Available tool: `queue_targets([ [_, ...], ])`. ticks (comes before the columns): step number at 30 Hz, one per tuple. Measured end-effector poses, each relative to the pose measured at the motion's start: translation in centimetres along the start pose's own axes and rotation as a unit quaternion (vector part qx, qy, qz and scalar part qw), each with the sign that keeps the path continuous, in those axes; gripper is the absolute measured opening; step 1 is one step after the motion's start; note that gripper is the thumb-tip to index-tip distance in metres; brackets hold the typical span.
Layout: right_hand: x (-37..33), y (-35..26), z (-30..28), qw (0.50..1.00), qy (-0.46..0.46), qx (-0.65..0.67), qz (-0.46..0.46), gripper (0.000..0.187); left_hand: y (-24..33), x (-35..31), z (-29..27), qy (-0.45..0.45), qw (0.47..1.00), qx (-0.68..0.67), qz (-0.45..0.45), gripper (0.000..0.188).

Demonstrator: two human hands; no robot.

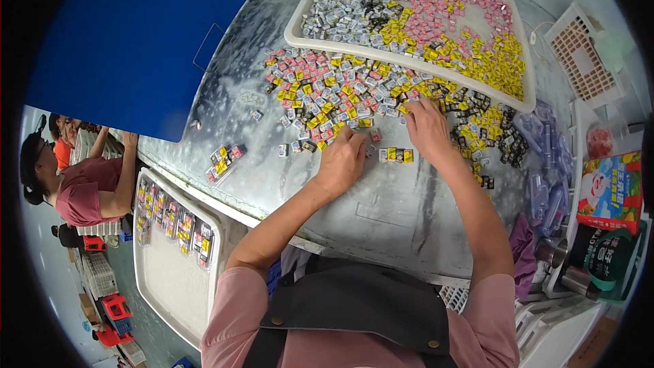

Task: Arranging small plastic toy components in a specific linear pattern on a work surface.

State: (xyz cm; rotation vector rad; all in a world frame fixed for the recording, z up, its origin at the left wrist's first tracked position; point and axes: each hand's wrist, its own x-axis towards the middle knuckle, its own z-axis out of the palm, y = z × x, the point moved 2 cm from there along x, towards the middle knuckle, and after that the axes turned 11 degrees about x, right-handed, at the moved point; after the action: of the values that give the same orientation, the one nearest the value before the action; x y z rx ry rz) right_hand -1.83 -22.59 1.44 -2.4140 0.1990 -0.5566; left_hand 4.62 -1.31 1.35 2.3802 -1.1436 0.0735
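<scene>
Small block-like pieces [317,105] in pink, yellow, black and white lie loose in a heap on the grey table [368,232]. My left hand [343,161] rests at the near edge of the heap, thumb and fingers pinched together; whatever is between them is hidden. To its right, my right hand [430,131] reaches into the heap with bent, closed fingers beside yellow pieces, and its grip is too small to make out. Between and just below the hands sits a short row of yellow and pale pieces [396,155]. A filled clear pack [225,163] lies at the left.
Behind the heap stands a large white tray [409,61] of pieces grouped by colour. Another white tray [153,279] at lower left holds filled packs. A blue board [136,41] covers the far left, near a co-worker [88,184]. Clear plastic cases [545,157] and a red box [610,191] are right.
</scene>
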Motion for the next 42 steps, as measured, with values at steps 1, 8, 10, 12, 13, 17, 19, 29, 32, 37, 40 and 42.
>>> queue_targets([
  [1, 0.6, 0.4, 0.5, 1.000, 0.020, -0.005, -0.012, 0.011, -0.3, 0.4, -0.1, 0.020, 1.000, -0.002, 0.003, 0.015],
  [8, 1.3, -1.2, 2.7, 0.999, -0.028, -0.023, -0.027, 0.009, 0.2, 2.5, 1.0, -0.005, 0.999, 0.015, 0.052, 0.013],
  [10, 1.2, -1.3, 2.8, 0.999, -0.032, -0.025, -0.027, 0.009, 0.4, 3.0, 1.5, -0.029, 0.998, 0.061, 0.020, 0.013],
  [12, 1.5, -1.4, 2.9, 0.999, -0.013, -0.023, -0.030, 0.011, 0.1, 3.4, 1.8, -0.028, 0.999, 0.041, 0.019, 0.013],
  [13, 1.4, -1.6, 2.8, 0.999, -0.013, -0.022, -0.030, 0.011, -0.1, 3.6, 1.8, -0.026, 0.999, 0.024, 0.016, 0.013],
  [17, 0.2, -1.8, 2.4, 0.983, -0.049, 0.163, 0.065, 0.016, -0.3, 3.8, 1.7, -0.031, 0.999, -0.026, 0.007, 0.013],
  [19, -0.1, -1.9, 2.8, 0.978, -0.060, 0.187, 0.065, 0.019, -0.3, 3.9, 2.1, -0.002, 1.000, -0.010, 0.007, 0.016],
  [29, 0.8, -2.9, 3.9, 0.992, -0.113, -0.054, 0.009, 0.017, 1.4, -0.7, 1.3, -0.044, 0.999, 0.006, -0.010, 0.019],
  [32, 0.6, -2.3, 3.2, 0.990, -0.124, -0.067, 0.027, 0.014, 1.4, -0.7, 1.4, -0.053, 0.998, -0.007, -0.015, 0.022],
  [37, -3.4, -0.4, -1.8, 0.991, -0.094, -0.055, 0.071, 0.015, 1.3, -1.1, 1.0, -0.050, 0.999, -0.015, 0.008, 0.029],
  [40, -5.7, -0.3, -2.9, 0.992, -0.076, -0.046, 0.092, 0.018, 1.2, -1.2, 1.0, -0.057, 0.998, -0.021, 0.020, 0.033],
  [42, -6.6, -0.9, -2.8, 0.993, -0.092, 0.018, 0.071, 0.019, 1.3, -1.2, 1.2, -0.053, 0.998, -0.014, 0.027, 0.034],
])
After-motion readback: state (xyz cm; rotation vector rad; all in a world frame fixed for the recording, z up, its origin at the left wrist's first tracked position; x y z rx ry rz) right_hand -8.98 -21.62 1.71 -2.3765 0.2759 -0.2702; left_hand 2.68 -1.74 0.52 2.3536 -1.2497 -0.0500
